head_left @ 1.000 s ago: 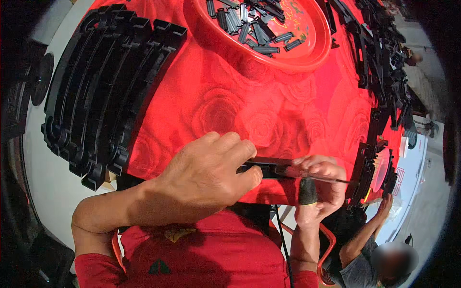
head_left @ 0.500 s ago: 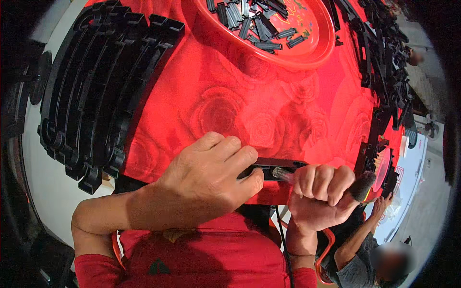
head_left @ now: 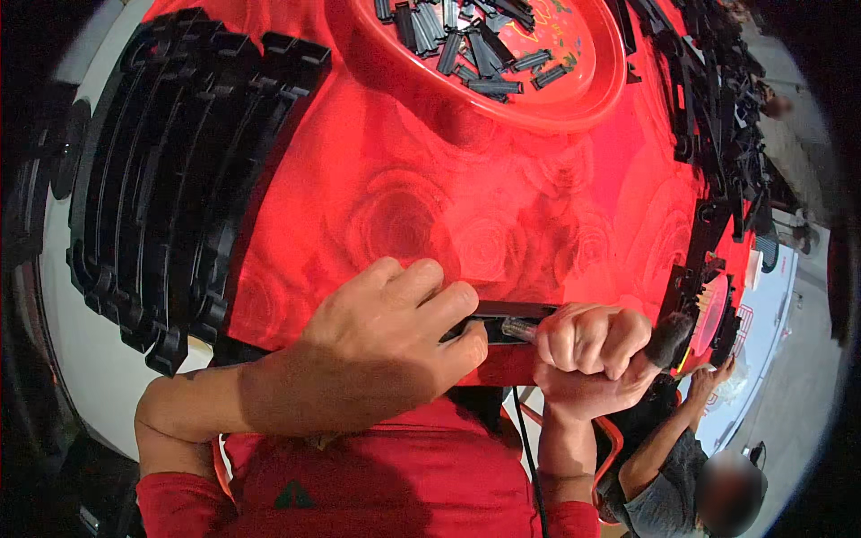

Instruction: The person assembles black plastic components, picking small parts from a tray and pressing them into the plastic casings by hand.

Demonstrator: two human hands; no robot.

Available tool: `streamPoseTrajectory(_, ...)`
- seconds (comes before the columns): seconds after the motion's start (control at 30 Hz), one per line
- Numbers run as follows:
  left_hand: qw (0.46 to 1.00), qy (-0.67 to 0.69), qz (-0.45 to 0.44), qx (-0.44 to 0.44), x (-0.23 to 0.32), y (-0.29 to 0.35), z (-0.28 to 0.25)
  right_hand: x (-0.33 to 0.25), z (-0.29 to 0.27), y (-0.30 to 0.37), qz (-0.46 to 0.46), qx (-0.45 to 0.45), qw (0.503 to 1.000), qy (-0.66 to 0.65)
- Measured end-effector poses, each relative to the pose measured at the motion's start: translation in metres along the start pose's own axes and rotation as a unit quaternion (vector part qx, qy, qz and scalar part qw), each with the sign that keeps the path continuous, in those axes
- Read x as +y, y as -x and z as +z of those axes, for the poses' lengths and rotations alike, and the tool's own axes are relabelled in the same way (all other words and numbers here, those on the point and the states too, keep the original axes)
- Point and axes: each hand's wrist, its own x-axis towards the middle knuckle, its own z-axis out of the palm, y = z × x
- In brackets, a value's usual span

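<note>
My left hand point(head_left: 386, 332) is closed, its fingers curled over the left part of a long black plastic strip point(head_left: 529, 310) at the table's near edge. My right hand point(head_left: 592, 351) makes a fist around a slim tool with a clear, shiny end point(head_left: 518, 329), which points left over the strip. At the thumb side of that fist shows a blunt black piece point(head_left: 668, 341); I cannot tell whether it is a thumb cover or the tool's other end. Much of the strip is hidden under my fingers.
Long black plastic trim pieces point(head_left: 166, 188) lie side by side at the left. A red basin point(head_left: 538, 118) with small black clips point(head_left: 489, 49) stands at the far side. More black parts point(head_left: 708, 134) pile up along the right edge, where another person's hand point(head_left: 708, 381) works.
My right fist has shifted slightly left and up, and the clear end with it. My left hand has moved barely, staying on the strip. The whole view has shifted a little.
</note>
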Motion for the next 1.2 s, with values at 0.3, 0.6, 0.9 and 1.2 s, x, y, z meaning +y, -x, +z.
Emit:
streamPoseTrajectory(0.3,1.000,-0.014,0.000,0.006,0.002,-0.002,0.002,0.002,-0.002,0.001,-0.025,-0.054,0.998,0.021)
streamPoseTrajectory(0.6,0.998,0.023,0.046,0.047,-0.010,0.002,0.011,0.007,-0.015,0.000,0.005,-0.019,0.996,-0.086)
streamPoseTrajectory(0.9,0.998,0.015,0.037,0.048,-0.007,0.002,0.011,0.000,0.006,0.000,0.017,-0.082,0.993,0.078)
streamPoseTrajectory(1.2,0.999,0.002,0.031,0.028,0.000,0.000,0.004,0.002,0.013,0.004,-0.017,-0.071,0.992,0.105)
